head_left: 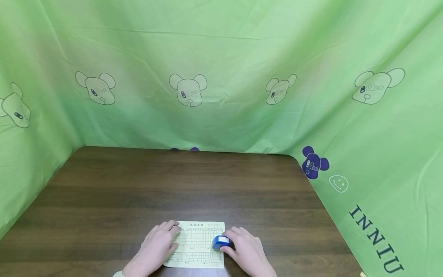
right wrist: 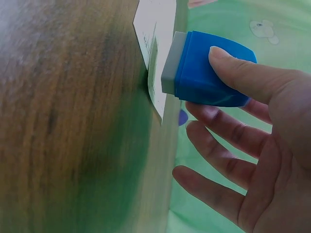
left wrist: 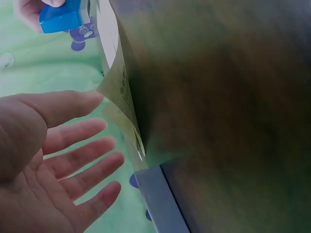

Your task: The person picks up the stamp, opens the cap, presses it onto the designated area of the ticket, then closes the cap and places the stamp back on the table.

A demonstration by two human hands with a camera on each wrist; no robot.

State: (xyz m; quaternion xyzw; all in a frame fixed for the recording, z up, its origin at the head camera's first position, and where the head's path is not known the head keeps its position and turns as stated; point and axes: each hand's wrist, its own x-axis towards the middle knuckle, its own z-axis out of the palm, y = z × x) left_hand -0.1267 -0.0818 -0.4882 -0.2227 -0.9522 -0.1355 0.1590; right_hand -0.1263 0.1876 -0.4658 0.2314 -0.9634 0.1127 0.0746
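Observation:
A pale yellow printed form (head_left: 199, 242) lies on the dark wooden table (head_left: 180, 184) near its front edge. My left hand (head_left: 162, 240) lies over the form's left side with the fingers (left wrist: 82, 160) straight and spread, holding nothing. My right hand (head_left: 240, 246) grips a small blue stamp (head_left: 220, 242) at the form's right edge. In the right wrist view the thumb (right wrist: 238, 65) and a finger pinch the blue stamp (right wrist: 206, 73), whose grey base (right wrist: 170, 63) faces the paper (right wrist: 153, 43) and sits against it. The left wrist view shows the stamp (left wrist: 60, 17) beyond the sheet (left wrist: 116, 92).
A green cloth (head_left: 221, 77) printed with bear heads hangs round the table at the back and both sides. Bare wood stretches beyond the form to the table's far edge. The table's front edge (left wrist: 158, 199) is right by my hands.

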